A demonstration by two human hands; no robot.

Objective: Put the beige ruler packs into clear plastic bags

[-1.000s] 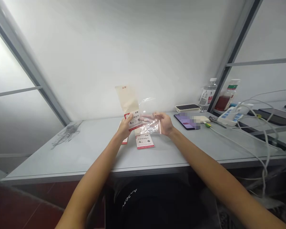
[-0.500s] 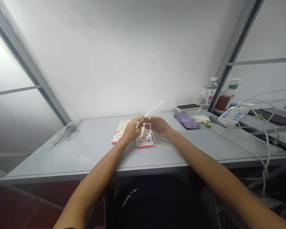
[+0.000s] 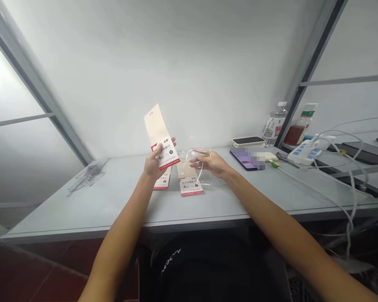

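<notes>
Hands held apart. Printed card (image 3: 160, 139) pinched, tilted up, between thumb and fingers of left hand (image 3: 154, 161). Right hand (image 3: 213, 164) spread, against clear plastic bag (image 3: 198, 164), held above two more cards (image 3: 190, 186) on grey table (image 3: 82, 209).

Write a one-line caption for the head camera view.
Left hand holds up a red-edged paper packet; right hand touches a clear plastic bag above another packet.

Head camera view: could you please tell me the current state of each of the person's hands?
Left hand: closed, holding a printed paper card.
Right hand: half open against a clear plastic bag; any grip cannot be told.
</notes>
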